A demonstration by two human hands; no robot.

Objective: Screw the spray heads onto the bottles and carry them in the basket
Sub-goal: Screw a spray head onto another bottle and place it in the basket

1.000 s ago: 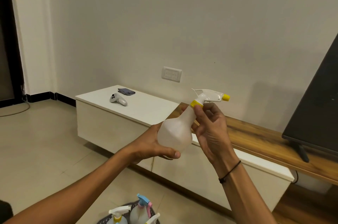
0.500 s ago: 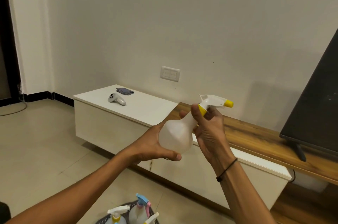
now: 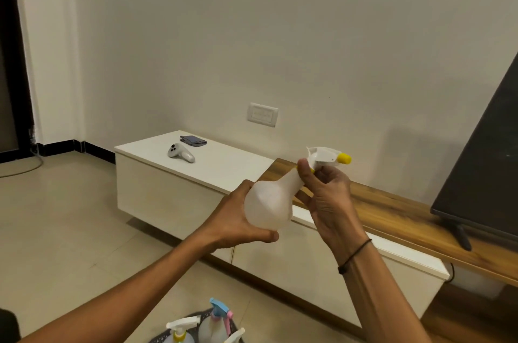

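Behind the hands runs a long low white cabinet [image 3: 196,171] against a plain cream wall, its right part topped with a wooden surface [image 3: 392,211] where a dark television [image 3: 482,174] stands. On the white top lie a white game controller [image 3: 180,153] and a folded dark cloth [image 3: 193,140], well apart from the work. A wall socket [image 3: 262,114] sits above. The floor is of pale tiles.

In the only view, the left hand [image 3: 238,222] is wrapped around the round belly of a translucent white bottle [image 3: 270,202], held tilted in the air. The right hand [image 3: 326,191] has its fingers [image 3: 304,171] closed on the yellow collar under the white spray head [image 3: 326,154]. I judge the head is being screwed on; how tight it is cannot be seen.

The risk, I think, is a crooked thread, since the bottle leans, or the smooth bottle turning inside the left palm.

At the bottom edge a dark basket [image 3: 196,323] already holds several bottles with heads, one blue and pink [image 3: 220,312], one white and yellow [image 3: 179,328].
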